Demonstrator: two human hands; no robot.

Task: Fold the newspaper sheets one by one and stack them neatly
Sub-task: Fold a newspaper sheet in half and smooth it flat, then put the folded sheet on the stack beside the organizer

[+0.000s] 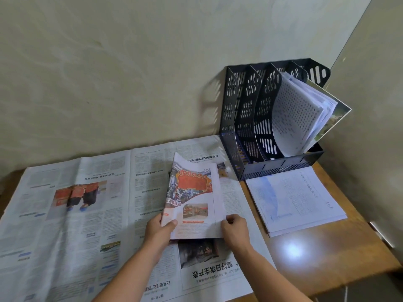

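two hands on one folded newspaper sheet
left hand (160,229) pinches the near left corner of the folded sheet (194,199), and right hand (234,229) curls round its near right edge, above the open newspaper (76,203) covering the table (327,258) toward its right side. likely light, limp, easily torn; best held at both edges.

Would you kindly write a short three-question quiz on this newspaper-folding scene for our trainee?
1. True or false: both hands hold the folded newspaper.
2. Where do the loose papers stand in the file rack: A) leftmost slot, B) a right-hand slot?
3. What lies on the table in front of the rack?

Key: 1. True: left hand and right hand grip its near edge. 2. B. 3. A stack of printed sheets.
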